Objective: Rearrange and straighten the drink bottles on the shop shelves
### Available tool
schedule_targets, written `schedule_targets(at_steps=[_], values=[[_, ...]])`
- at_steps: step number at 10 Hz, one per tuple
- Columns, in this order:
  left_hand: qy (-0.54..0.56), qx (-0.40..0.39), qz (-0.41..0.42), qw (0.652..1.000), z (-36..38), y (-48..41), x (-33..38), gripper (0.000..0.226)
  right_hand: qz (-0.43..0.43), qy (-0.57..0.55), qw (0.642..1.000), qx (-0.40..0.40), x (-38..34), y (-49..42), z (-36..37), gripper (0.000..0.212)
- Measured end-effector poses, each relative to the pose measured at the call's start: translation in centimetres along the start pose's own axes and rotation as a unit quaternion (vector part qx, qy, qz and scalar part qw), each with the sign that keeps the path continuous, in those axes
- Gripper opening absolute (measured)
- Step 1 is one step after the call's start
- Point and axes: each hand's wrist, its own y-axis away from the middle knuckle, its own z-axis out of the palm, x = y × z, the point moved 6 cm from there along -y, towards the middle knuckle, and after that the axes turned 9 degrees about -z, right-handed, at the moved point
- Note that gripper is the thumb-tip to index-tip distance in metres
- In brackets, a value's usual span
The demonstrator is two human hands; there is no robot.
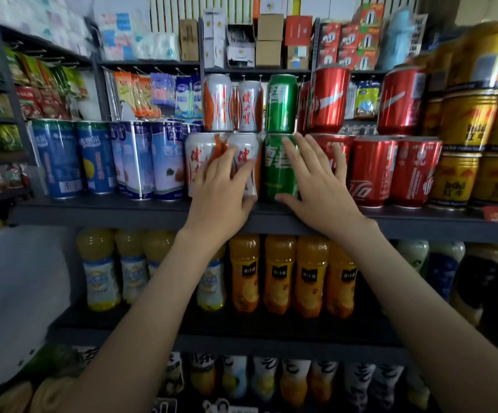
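Cans stand two high on the dark shelf (pixel 140 214) at chest height. My left hand (pixel 222 192) lies with spread fingers against two silver-and-orange cans (pixel 200 156), its thumb at the base of the right one. My right hand (pixel 319 189) presses flat on the lower green can (pixel 276 174), fingers reaching over to a red cola can (pixel 372 171). On top stand more silver cans (pixel 218 102), a green can (pixel 281 104) and red cans (pixel 328 99).
Blue-white cans (pixel 98 158) stand to the left, gold energy-drink cans (pixel 468 150) to the right. Orange juice bottles (pixel 280 275) and yellow bottles (pixel 100 269) fill the shelf below. Snack packets (pixel 48 93) hang at upper left; boxes (pixel 268 40) sit on top.
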Motion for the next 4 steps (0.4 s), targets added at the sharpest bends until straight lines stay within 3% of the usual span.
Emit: schedule_targets(at_steps=[2, 4], values=[[0.079, 0.024, -0.008, 0.997, 0.6, 5.9, 3.2, 0.036, -0.013, -0.066, 0.987, 0.149, -3.1, 4.0, -1.0, 0.048], [0.117, 0.055, 0.038, 0.991, 2.7, 12.3, 4.5, 0.043, -0.028, -0.194, 0.972, 0.127, -5.3, 7.9, -0.4, 0.041]])
